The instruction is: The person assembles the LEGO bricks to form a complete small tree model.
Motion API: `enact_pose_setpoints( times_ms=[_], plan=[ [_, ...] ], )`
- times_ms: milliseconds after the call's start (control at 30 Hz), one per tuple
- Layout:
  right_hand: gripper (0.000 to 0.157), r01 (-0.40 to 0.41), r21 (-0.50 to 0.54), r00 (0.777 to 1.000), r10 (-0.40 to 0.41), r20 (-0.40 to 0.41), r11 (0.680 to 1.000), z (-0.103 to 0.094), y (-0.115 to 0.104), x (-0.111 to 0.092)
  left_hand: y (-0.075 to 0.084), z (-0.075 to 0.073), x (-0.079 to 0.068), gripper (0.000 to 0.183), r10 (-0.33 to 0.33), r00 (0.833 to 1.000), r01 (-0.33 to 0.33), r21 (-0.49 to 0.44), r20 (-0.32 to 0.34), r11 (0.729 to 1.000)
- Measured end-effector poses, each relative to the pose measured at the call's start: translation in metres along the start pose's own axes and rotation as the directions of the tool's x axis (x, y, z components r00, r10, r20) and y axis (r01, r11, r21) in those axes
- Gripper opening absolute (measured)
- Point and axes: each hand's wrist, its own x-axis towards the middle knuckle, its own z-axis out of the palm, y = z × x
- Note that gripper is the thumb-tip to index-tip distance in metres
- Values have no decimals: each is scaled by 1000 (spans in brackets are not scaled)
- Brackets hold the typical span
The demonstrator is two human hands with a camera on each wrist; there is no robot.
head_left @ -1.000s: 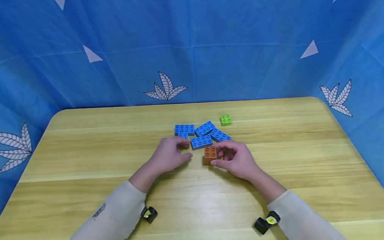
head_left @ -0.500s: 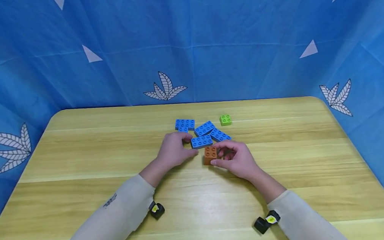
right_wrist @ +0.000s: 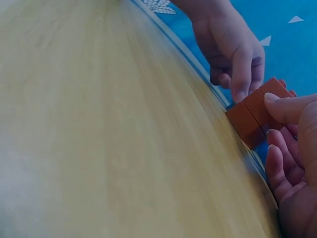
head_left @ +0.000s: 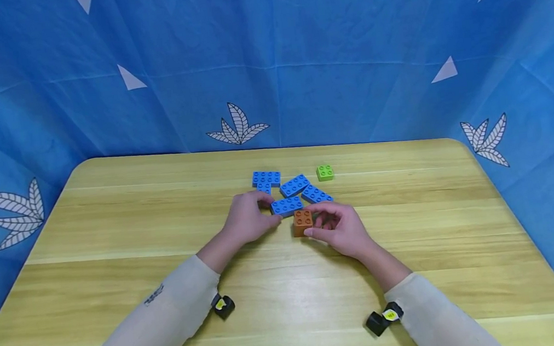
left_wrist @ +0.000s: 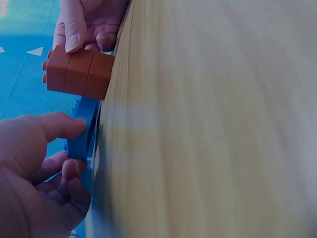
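My left hand (head_left: 248, 218) pinches the left end of a long blue brick (head_left: 287, 206) lying on the table; in the left wrist view, thumb and fingers take hold of the blue brick (left_wrist: 78, 141). An orange-brown stack of three bricks (head_left: 303, 224) stands upright on the table just in front of it, studs up. My right hand (head_left: 343, 230) grips that stack from the right, its thumb on the near side. The left wrist view shows seams between the layers of the stack (left_wrist: 79, 73). The stack's far side is hidden.
Behind the pinched brick, more blue bricks lie on the wooden table (head_left: 409, 211): one angled left (head_left: 295, 184), one angled right (head_left: 316, 194), and a pair overlapping at the back left (head_left: 266, 178). A small green brick (head_left: 325, 172) sits farther back. A blue curtain (head_left: 277, 63) hangs beyond the table's edge.
My left hand first moved right and forward to the front blue brick, and the back-left blue pair shifted back. Then the front brick slid slightly left with my fingers. The right hand stayed on the stack.
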Motion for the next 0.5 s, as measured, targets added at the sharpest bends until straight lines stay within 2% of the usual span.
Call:
enact_pose_setpoints(
  times_ms=[200,500],
  plan=[
    [37,-9,2,1000,9,0,1000,1,1,1,0,-15,-7,35,-19,1000,18,-114,-13,993],
    [38,4,12,1000,-4,0,1000,2,2,3,1,-29,-17,35,11,999,-19,-229,-36,973]
  ],
)
